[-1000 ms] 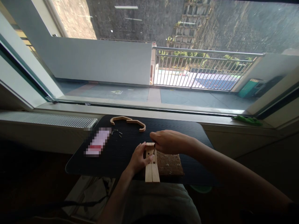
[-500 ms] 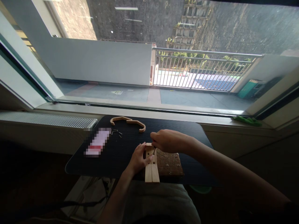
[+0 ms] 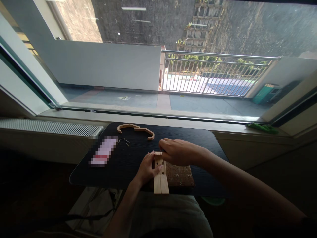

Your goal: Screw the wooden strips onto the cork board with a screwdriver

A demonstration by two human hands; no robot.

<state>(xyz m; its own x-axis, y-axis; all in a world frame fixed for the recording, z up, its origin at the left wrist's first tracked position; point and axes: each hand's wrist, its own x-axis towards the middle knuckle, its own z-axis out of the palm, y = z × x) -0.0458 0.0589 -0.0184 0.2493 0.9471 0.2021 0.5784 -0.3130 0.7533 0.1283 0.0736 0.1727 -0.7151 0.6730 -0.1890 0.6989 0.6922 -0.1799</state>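
Two pale wooden pieces (image 3: 160, 185) with drilled holes lie side by side, their near ends at the table's front edge. My left hand (image 3: 148, 168) is closed on them from the left, thumb across the top. Over their far end, my right hand (image 3: 177, 151) is closed with fingers pinched together. Whatever it pinches is hidden by the fingers, above a hole in the right-hand piece. Under and to the right of the wood lies a brown patterned block or pad (image 3: 180, 175).
On the black table (image 3: 111, 175), two curved wooden pieces (image 3: 146, 130) lie at the back. Several small screws or pins (image 3: 123, 140) sit left of them, beside a blurred pink packet (image 3: 105, 150). Behind are the window sill and a radiator (image 3: 52, 127); a green cloth (image 3: 262, 128) rests on the sill.
My right hand has turned slightly and dipped a little over the wooden pieces, its fingers still pinched. The left hand and the wood have stayed in place.
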